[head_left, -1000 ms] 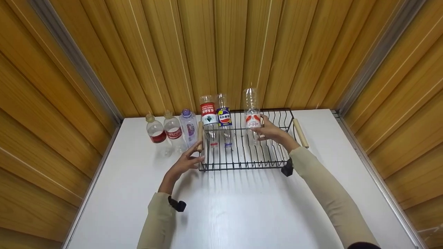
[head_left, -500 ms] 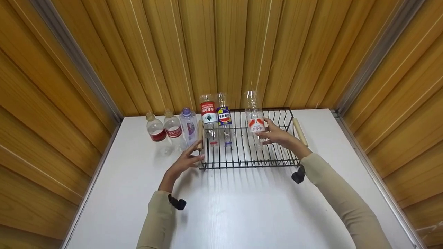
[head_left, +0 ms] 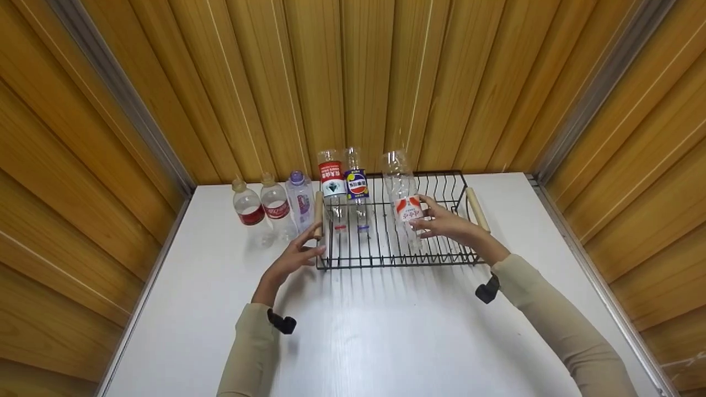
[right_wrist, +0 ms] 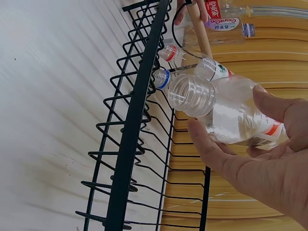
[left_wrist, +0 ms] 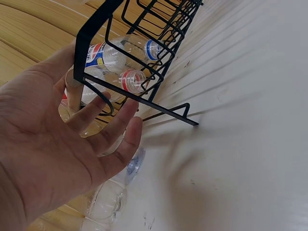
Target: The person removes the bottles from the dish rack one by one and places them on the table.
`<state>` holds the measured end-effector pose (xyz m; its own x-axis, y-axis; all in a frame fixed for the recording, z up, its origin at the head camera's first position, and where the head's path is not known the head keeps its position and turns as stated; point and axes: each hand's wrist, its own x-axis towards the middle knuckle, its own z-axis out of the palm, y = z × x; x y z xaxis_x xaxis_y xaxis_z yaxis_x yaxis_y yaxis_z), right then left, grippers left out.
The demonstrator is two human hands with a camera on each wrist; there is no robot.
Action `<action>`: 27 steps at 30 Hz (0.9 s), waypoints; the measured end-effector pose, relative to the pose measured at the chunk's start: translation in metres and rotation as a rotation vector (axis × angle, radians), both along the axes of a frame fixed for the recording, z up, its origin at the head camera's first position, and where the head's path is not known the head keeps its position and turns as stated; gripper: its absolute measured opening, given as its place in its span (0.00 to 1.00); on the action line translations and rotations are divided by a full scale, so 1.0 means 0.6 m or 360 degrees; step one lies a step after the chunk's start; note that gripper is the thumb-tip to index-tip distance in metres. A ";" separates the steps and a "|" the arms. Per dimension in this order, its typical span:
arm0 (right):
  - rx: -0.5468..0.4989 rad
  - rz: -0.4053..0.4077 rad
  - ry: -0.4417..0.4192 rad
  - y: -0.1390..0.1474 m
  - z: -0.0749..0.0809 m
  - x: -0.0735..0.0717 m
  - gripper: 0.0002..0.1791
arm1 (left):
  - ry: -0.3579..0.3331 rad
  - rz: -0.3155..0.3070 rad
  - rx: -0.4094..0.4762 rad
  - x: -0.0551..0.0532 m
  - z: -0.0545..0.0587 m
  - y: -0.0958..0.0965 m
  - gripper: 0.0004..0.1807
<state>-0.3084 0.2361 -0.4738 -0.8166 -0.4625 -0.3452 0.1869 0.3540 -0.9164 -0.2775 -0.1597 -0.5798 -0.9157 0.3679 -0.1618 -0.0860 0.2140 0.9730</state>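
My right hand (head_left: 449, 223) grips a clear plastic bottle (head_left: 408, 209) with a red-and-white label, thumb and fingers on either side of it. This bottle tilts over the black wire rack (head_left: 397, 267), its uncapped mouth (right_wrist: 185, 96) towards the near side and its base towards the wall. At the rack's left end, my left hand (head_left: 292, 262) holds the wooden handle (head_left: 319, 215) between thumb and index finger; its other fingers bend loosely by the frame. Two bottles lie neck down in the rack's left part: one red-labelled (head_left: 332, 179), one blue-labelled (head_left: 357, 184).
Left of the rack, two bottles with red labels (head_left: 251, 215) (head_left: 277, 209) and a purple-tinted bottle (head_left: 300, 204) stand upright on the white table (head_left: 353, 331). A second wooden handle (head_left: 477, 210) is at the rack's right end. Wood-patterned panels (head_left: 364, 82) enclose the back and sides.
My right hand has brought the red-and-white-labelled bottle nearer to the rack's front and lower, and the bottle's base has swung left. The left hand stays at the handle.
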 end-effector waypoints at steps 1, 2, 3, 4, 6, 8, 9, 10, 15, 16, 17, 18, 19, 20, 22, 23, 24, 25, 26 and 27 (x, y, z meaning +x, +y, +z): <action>-0.0007 0.0005 0.0000 0.002 0.000 0.002 0.50 | 0.0002 0.0005 -0.0001 -0.001 0.000 0.001 0.41; -0.0012 0.0015 0.0006 0.004 0.000 0.005 0.50 | 0.0002 0.0013 -0.0004 -0.001 0.001 0.002 0.41; -0.0008 0.0021 0.0011 0.006 0.000 0.007 0.50 | 0.0009 0.0016 -0.0008 -0.002 0.001 0.003 0.41; -0.0012 0.0023 0.0009 0.007 0.000 0.008 0.50 | 0.0011 0.0023 -0.0010 -0.002 0.002 0.004 0.41; -0.0022 0.0041 0.0017 0.011 0.000 0.011 0.50 | 0.0022 0.0031 -0.0010 -0.002 0.005 0.006 0.41; -0.0038 0.0050 0.0016 0.014 -0.001 0.014 0.50 | 0.0045 0.0028 -0.0008 -0.002 0.006 0.007 0.41; -0.0046 0.0050 0.0011 0.016 -0.001 0.016 0.50 | 0.0057 0.0023 -0.0007 -0.002 0.007 0.007 0.41; -0.0057 0.0052 0.0008 0.017 -0.001 0.017 0.51 | 0.0063 0.0024 -0.0008 -0.002 0.007 0.006 0.40; -0.0057 0.0111 0.0006 0.017 -0.001 0.024 0.49 | 0.0099 0.0095 -0.0067 0.011 0.010 -0.005 0.38; -0.0052 0.0124 0.0007 0.017 -0.002 0.024 0.48 | 0.0099 0.0126 -0.0083 0.015 0.013 -0.008 0.38; -0.0042 0.0137 0.0010 0.017 -0.002 0.025 0.48 | 0.0101 0.0158 -0.0093 0.019 0.015 -0.011 0.37; -0.0040 0.0133 0.0000 0.017 -0.002 0.026 0.47 | 0.0105 0.0186 -0.0099 0.023 0.018 -0.015 0.37; -0.0034 0.0136 0.0000 0.018 -0.003 0.027 0.46 | 0.0112 0.0213 -0.0102 0.026 0.021 -0.018 0.37; -0.0035 0.0130 0.0000 0.019 -0.003 0.028 0.46 | 0.0128 0.0230 -0.0101 0.028 0.025 -0.020 0.36; -0.0041 0.0120 0.0003 0.022 -0.004 0.030 0.44 | 0.0163 0.0256 -0.0099 0.031 0.031 -0.022 0.35; -0.0042 0.0118 0.0005 0.024 -0.005 0.031 0.43 | 0.0184 0.0268 -0.0091 0.031 0.034 -0.024 0.34; -0.0046 0.0117 0.0004 0.025 -0.006 0.033 0.42 | 0.0204 0.0282 -0.0087 0.032 0.036 -0.024 0.32; -0.0048 0.0128 0.0011 0.024 -0.007 0.034 0.41 | 0.0228 0.0301 -0.0082 0.033 0.039 -0.026 0.30; -0.0049 0.0137 0.0021 0.024 -0.008 0.034 0.40 | 0.0249 0.0319 -0.0078 0.034 0.043 -0.027 0.28; -0.0045 0.0151 0.0038 0.023 -0.010 0.035 0.39 | 0.0263 0.0333 -0.0077 0.035 0.047 -0.027 0.27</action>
<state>-0.2873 0.2501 -0.4796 -0.7765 -0.5475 -0.3120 0.1318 0.3431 -0.9300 -0.2565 -0.1761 -0.5515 -0.9864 0.1636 -0.0166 0.0260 0.2549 0.9666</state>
